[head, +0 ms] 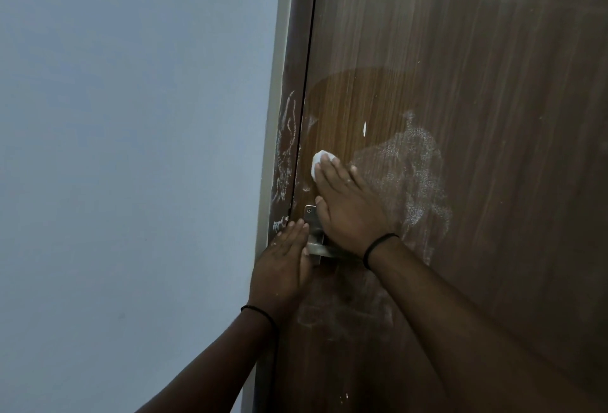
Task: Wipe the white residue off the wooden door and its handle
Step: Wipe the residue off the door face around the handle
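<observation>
Right hand [348,205]: laid flat, palm to the door [477,83], fingers extended upward and pressing a small white wad [317,164] against the wood; only the wad's upper-left part shows beyond the fingertips. A black band [378,245] circles this wrist.

Left hand [283,268]: open, fingers together and straight, resting flat against the door's edge just left of the metal handle [324,250]. Its fingertips reach the lower part of the handle's plate [311,215]; a second black band [260,312] sits at this wrist.

Handle: the lever runs to the right below the right hand and passes behind the right wrist.

Residue [414,176]: a broad powdery white patch lies on the door to the right of the right hand; thinner white scribbles mark the frame [286,156] to the left, and faint smears show below the handle. A single white fleck [364,128] sits above the wad. The wood around the wad looks darker and glossier than the surrounding panel.

Wall [131,149]: pale blue, left of the frame.
</observation>
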